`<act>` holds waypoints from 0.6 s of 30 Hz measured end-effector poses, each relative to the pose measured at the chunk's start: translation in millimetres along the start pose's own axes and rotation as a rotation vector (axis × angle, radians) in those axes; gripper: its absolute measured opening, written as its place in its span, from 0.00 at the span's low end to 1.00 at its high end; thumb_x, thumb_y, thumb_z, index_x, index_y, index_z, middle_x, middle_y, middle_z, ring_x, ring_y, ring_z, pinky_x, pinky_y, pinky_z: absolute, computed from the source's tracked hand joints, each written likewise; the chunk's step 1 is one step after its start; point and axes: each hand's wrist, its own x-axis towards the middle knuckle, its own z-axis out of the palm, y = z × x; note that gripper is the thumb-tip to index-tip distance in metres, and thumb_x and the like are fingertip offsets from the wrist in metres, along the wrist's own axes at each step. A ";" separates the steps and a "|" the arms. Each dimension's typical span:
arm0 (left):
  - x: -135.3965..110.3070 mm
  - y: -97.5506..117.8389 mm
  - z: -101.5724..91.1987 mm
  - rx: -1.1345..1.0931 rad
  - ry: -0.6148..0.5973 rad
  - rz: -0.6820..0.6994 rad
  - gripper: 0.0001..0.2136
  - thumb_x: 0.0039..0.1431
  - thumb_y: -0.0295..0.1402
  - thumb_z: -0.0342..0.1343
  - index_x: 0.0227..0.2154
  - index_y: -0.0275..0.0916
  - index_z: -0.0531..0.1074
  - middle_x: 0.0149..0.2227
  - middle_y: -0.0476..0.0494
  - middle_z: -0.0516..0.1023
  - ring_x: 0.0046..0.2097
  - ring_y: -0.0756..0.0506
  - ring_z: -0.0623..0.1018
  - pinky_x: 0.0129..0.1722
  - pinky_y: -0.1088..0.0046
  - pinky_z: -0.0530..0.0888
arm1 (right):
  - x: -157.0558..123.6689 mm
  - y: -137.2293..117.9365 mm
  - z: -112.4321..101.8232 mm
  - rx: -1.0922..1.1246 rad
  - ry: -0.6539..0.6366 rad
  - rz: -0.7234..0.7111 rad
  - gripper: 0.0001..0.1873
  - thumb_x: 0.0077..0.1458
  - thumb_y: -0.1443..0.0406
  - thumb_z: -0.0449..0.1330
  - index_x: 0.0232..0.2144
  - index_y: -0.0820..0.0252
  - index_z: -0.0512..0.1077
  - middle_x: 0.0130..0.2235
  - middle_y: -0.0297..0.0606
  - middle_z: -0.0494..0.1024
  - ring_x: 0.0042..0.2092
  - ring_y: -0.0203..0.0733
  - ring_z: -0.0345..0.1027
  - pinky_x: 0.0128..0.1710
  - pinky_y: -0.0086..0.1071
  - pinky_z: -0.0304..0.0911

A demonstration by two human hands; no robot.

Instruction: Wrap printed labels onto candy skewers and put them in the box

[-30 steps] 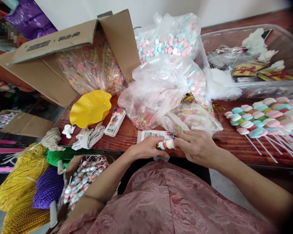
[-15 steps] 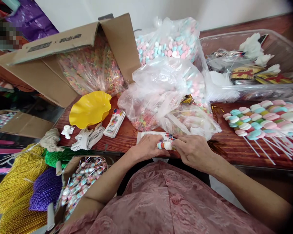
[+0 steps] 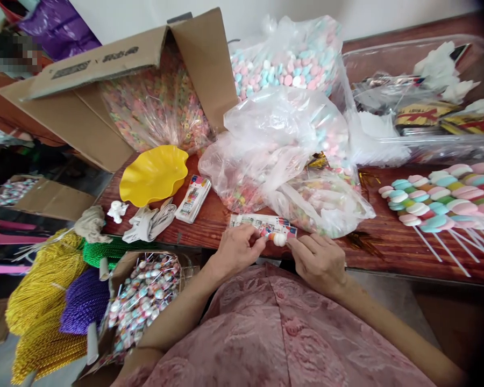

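Note:
At the table's front edge, my left hand [image 3: 237, 251] is closed in a pinch on one end of a short marshmallow skewer [image 3: 279, 239] with a round white piece and coloured bits. My right hand [image 3: 319, 262] has its thumb and fingertips pressed together beside the white end; what they grip is too small to make out. Just beyond the skewer lies a printed clear wrapper bag [image 3: 246, 219], flat on the wood. A stack of similar wrappers [image 3: 194, 199] rests to the left, near a yellow wavy dish [image 3: 153, 174].
Plastic bags of candy [image 3: 282, 140] stand behind my hands, beside a cardboard box [image 3: 210, 54]. To the right, finished-looking marshmallow skewers [image 3: 443, 199] lie below a clear plastic bin [image 3: 427, 141]. Lower left are a carton of wrapped skewers [image 3: 145, 301] and gold cord bundles [image 3: 44, 290].
My hands have moved slightly apart, so more of the skewer and the flat wrapper shows. The whole view has shifted a little.

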 end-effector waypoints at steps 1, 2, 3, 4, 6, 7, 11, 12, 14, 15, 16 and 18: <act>-0.2 0.6 1.3 0.025 -0.022 -0.022 0.10 0.61 0.36 0.53 0.27 0.38 0.73 0.28 0.47 0.78 0.29 0.49 0.73 0.32 0.73 0.67 | -1.9 -1.9 2.2 -0.001 -0.001 -0.004 0.07 0.60 0.72 0.56 0.34 0.61 0.75 0.24 0.35 0.72 0.30 0.39 0.60 0.33 0.34 0.52; -0.3 1.6 1.8 0.057 -0.041 -0.038 0.10 0.61 0.35 0.53 0.26 0.38 0.73 0.28 0.47 0.78 0.30 0.49 0.73 0.32 0.73 0.67 | -3.5 -3.1 3.7 -0.002 -0.005 -0.006 0.07 0.60 0.71 0.56 0.35 0.61 0.75 0.24 0.35 0.72 0.30 0.39 0.60 0.33 0.34 0.52; -0.6 2.8 1.8 0.095 -0.058 -0.048 0.10 0.61 0.34 0.52 0.26 0.38 0.73 0.28 0.46 0.78 0.30 0.48 0.74 0.33 0.72 0.67 | -4.7 -3.6 4.7 -0.001 -0.010 -0.008 0.07 0.60 0.71 0.56 0.35 0.61 0.75 0.25 0.35 0.72 0.30 0.39 0.60 0.32 0.34 0.51; -1.0 4.1 1.6 0.134 -0.075 -0.053 0.10 0.60 0.34 0.52 0.26 0.38 0.74 0.29 0.45 0.79 0.32 0.47 0.75 0.34 0.71 0.67 | -5.8 -3.6 5.3 0.003 -0.016 -0.008 0.08 0.60 0.71 0.56 0.36 0.62 0.75 0.25 0.35 0.73 0.30 0.39 0.60 0.32 0.35 0.51; -2.6 6.6 1.4 0.200 -0.100 -0.057 0.10 0.60 0.33 0.50 0.28 0.39 0.74 0.32 0.43 0.80 0.34 0.45 0.77 0.36 0.70 0.68 | -7.9 -3.0 5.6 0.020 -0.031 0.000 0.09 0.59 0.71 0.55 0.37 0.63 0.76 0.26 0.37 0.74 0.31 0.39 0.61 0.32 0.35 0.51; -3.6 7.6 1.8 0.223 -0.110 -0.059 0.10 0.60 0.32 0.50 0.29 0.38 0.75 0.33 0.43 0.80 0.35 0.44 0.77 0.37 0.69 0.69 | -8.9 -2.8 5.6 0.029 -0.039 0.006 0.09 0.59 0.71 0.55 0.38 0.63 0.76 0.26 0.37 0.74 0.31 0.39 0.62 0.32 0.35 0.51; -8.0 10.0 6.3 0.249 -0.147 -0.085 0.10 0.61 0.35 0.51 0.29 0.39 0.75 0.33 0.41 0.80 0.36 0.43 0.78 0.37 0.68 0.69 | -12.0 -4.2 4.8 0.050 -0.071 0.038 0.10 0.60 0.71 0.54 0.36 0.63 0.76 0.27 0.38 0.75 0.31 0.38 0.63 0.32 0.34 0.52; -8.7 10.5 7.3 0.247 -0.150 -0.093 0.10 0.61 0.35 0.51 0.29 0.39 0.75 0.33 0.41 0.80 0.36 0.43 0.78 0.37 0.68 0.69 | -12.3 -4.9 4.6 0.055 -0.078 0.045 0.10 0.60 0.71 0.54 0.35 0.63 0.76 0.27 0.37 0.75 0.30 0.38 0.63 0.32 0.34 0.52; -9.2 11.9 8.5 0.247 -0.148 -0.111 0.10 0.61 0.35 0.50 0.29 0.39 0.74 0.33 0.41 0.80 0.37 0.43 0.78 0.37 0.68 0.69 | -12.7 -6.5 4.5 0.070 -0.088 0.054 0.10 0.60 0.71 0.54 0.34 0.63 0.76 0.27 0.37 0.75 0.30 0.38 0.63 0.32 0.34 0.52; -9.1 13.0 8.5 0.251 -0.148 -0.120 0.10 0.61 0.34 0.50 0.30 0.39 0.74 0.33 0.41 0.80 0.37 0.43 0.78 0.37 0.68 0.69 | -12.8 -7.1 4.6 0.079 -0.091 0.057 0.10 0.60 0.71 0.54 0.34 0.63 0.75 0.28 0.38 0.75 0.30 0.38 0.64 0.32 0.34 0.52; -8.9 14.2 8.3 0.258 -0.151 -0.129 0.10 0.62 0.34 0.49 0.30 0.39 0.74 0.33 0.41 0.80 0.37 0.42 0.78 0.37 0.68 0.69 | -13.0 -7.6 4.9 0.087 -0.090 0.058 0.10 0.60 0.71 0.54 0.33 0.63 0.75 0.28 0.38 0.75 0.30 0.38 0.64 0.32 0.34 0.52; -8.2 16.7 7.2 0.274 -0.165 -0.149 0.10 0.62 0.32 0.48 0.30 0.39 0.74 0.32 0.41 0.80 0.37 0.42 0.78 0.37 0.68 0.69 | -13.7 -8.5 5.7 0.100 -0.088 0.059 0.09 0.60 0.72 0.54 0.34 0.64 0.75 0.28 0.38 0.76 0.30 0.38 0.65 0.32 0.34 0.53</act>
